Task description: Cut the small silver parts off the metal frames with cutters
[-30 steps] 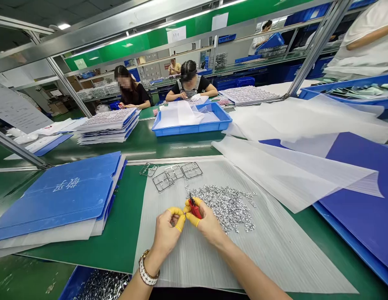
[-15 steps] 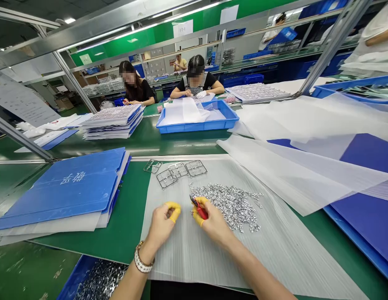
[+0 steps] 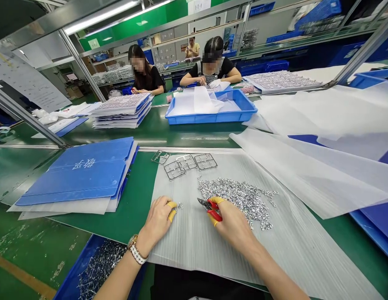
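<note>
My right hand (image 3: 229, 221) is wrapped round red-handled nippers (image 3: 215, 214), whose dark jaws point left over the white sheet (image 3: 187, 246). Yellow finger covers sit on fingers of both hands. My left hand (image 3: 159, 218), with a bracelet on its wrist, has thumb and finger curled together at a small silver piece (image 3: 180, 205); its exact shape is too small to tell. Beside my right hand spreads a pile of small silver parts (image 3: 237, 198), partly hidden by that hand. Several thin silver frames (image 3: 187, 162) with small parts in them lie at the sheet's far edge.
Blue boards (image 3: 78, 171) with white sheets are stacked on the left. A blue tray (image 3: 212, 118) stands beyond the frames, and loose white sheets (image 3: 309, 166) lie on the right. Below, a blue bin (image 3: 76, 254) holds silver scraps. Two people sit opposite.
The view has shifted, and my hands are farther apart. The nippers' handles have spread. A small silver piece now shows at my left fingertips.
</note>
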Demonstrator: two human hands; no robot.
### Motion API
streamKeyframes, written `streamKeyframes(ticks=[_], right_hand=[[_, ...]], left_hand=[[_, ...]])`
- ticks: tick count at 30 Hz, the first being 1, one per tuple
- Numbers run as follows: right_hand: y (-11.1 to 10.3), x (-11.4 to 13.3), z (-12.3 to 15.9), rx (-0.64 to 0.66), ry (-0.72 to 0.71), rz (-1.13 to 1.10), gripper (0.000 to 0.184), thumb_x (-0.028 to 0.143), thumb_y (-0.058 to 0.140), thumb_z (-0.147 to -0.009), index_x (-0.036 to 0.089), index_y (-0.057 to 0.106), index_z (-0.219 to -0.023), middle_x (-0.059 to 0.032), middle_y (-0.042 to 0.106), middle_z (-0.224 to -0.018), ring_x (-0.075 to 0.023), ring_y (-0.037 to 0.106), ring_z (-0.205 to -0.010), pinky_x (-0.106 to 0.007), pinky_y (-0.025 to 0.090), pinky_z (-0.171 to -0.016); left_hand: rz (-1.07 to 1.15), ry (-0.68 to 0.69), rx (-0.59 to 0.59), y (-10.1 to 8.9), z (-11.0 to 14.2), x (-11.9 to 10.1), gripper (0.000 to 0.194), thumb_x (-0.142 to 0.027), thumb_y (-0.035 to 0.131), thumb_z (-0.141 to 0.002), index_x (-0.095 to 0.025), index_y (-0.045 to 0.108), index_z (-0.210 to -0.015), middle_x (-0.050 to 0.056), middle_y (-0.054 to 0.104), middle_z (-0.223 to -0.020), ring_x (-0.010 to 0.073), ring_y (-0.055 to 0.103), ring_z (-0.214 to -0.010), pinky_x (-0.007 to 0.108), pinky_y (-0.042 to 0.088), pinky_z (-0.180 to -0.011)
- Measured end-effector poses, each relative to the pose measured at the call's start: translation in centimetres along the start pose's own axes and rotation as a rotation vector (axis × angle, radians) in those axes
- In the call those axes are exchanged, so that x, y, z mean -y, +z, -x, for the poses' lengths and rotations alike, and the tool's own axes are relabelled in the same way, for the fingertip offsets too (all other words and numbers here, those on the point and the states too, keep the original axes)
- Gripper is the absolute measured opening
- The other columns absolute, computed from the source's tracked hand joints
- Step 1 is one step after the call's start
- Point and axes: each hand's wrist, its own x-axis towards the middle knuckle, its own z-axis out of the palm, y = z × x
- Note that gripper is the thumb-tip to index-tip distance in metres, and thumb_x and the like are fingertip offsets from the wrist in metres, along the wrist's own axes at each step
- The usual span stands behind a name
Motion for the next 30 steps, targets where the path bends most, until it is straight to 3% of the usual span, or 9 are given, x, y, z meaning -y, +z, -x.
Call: streamKeyframes(ticks=[7, 11, 14, 18, 21, 30], right_hand=[[0.0, 0.6, 0.1, 0.027, 0.017, -0.101, 0.022, 0.026, 0.051, -0.076, 0.023, 0.059, -0.096, -0.0061, 0.068, -0.089, -0.0259, 0.064, -0.086, -0.036, 0.046, -0.071], [0.6, 1.8, 0.0, 0.104, 0.018, -0.301, 0.023, 0.029, 0.054, -0.076, 0.024, 0.057, -0.098, -0.0043, 0.069, -0.089, -0.0243, 0.064, -0.084, -0.036, 0.047, -0.073], [1.8, 3.0, -0.3, 0.143, 0.044, -0.555, 0.020, 0.031, 0.057, -0.075, 0.024, 0.056, -0.093, -0.0025, 0.068, -0.086, -0.0222, 0.064, -0.080, -0.036, 0.049, -0.073], [3.6, 4.1, -0.9, 0.077, 0.115, -0.904, 0.021, 0.031, 0.062, -0.071, 0.024, 0.055, -0.089, -0.0029, 0.067, -0.087, -0.0217, 0.064, -0.083, -0.036, 0.050, -0.078], [4.4, 4.2, -1.2, 0.012, 0.166, -1.047, 0.025, 0.031, 0.066, -0.068, 0.023, 0.055, -0.088, -0.0027, 0.064, -0.086, -0.0205, 0.062, -0.081, -0.035, 0.050, -0.077], [3.5, 3.4, -0.7, -0.129, 0.156, -1.147, 0.028, 0.033, 0.070, -0.070, 0.021, 0.056, -0.091, -0.0003, 0.060, -0.084, -0.0166, 0.059, -0.079, -0.031, 0.049, -0.076]], left_hand=[[-0.043, 0.073, 0.017, -1.5, 0.4, 0.5, 0.012, -0.013, 0.045, -0.089, -0.019, 0.055, -0.091, 0.004, 0.063, -0.089, 0.0177, 0.057, -0.081, 0.035, 0.042, -0.074], [-0.043, 0.140, -0.115, -1.8, 0.4, 0.5, 0.011, -0.013, 0.048, -0.088, -0.019, 0.055, -0.093, 0.001, 0.061, -0.072, 0.0150, 0.054, -0.065, 0.033, 0.039, -0.068], [-0.023, 0.175, -0.252, -1.7, 0.2, -0.2, 0.015, -0.010, 0.051, -0.086, -0.019, 0.054, -0.098, 0.002, 0.063, -0.074, 0.0151, 0.055, -0.064, 0.032, 0.039, -0.067], [0.047, 0.211, -0.366, -1.1, -0.6, -2.0, 0.023, -0.006, 0.052, -0.085, -0.021, 0.052, -0.102, 0.005, 0.066, -0.085, 0.0171, 0.060, -0.073, 0.034, 0.043, -0.069], [0.107, 0.207, -0.437, -0.2, -1.2, -3.3, 0.026, -0.004, 0.052, -0.084, -0.020, 0.051, -0.103, 0.006, 0.065, -0.087, 0.0173, 0.059, -0.076, 0.033, 0.045, -0.067], [0.309, 0.111, -0.471, 2.1, -2.7, -5.6, 0.022, -0.003, 0.050, -0.084, -0.021, 0.051, -0.096, 0.004, 0.060, -0.084, 0.0161, 0.055, -0.076, 0.031, 0.047, -0.066]])
